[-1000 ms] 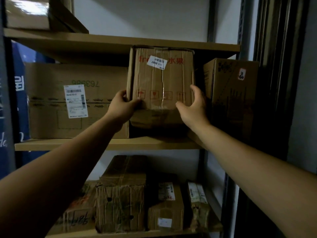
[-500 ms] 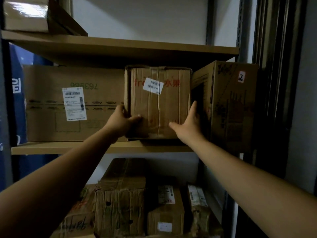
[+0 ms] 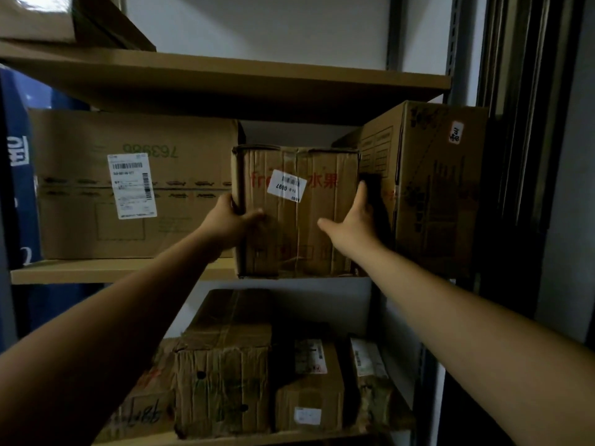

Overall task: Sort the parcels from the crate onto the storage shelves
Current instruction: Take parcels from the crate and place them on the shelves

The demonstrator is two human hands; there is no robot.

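Both forearms are extended upward toward the middle shelf (image 3: 96, 271). The left hand (image 3: 230, 217) is clamped on the parcel (image 3: 299, 233) at its left front corner. The thumb is laid on the front face and the fingers are wrapped round the corner, where they are hidden. The right hand (image 3: 354, 224) is spread wide, with the thumb on the front face and the straight fingers laid along the right side. This split is judged to allow steering from the left and pushing from the right. The parcel is seated upright on the middle shelf, in the gap between the large carton (image 3: 135, 201) and the tall carton (image 3: 433, 194). Its front face is at about the shelf lip, so further insertion is judged possible. Contact with either neighbour cannot be confirmed in the dim light. The depth remaining behind the parcel is concealed. The red print is partly covered by the label (image 3: 286, 185). The crate is not in view.
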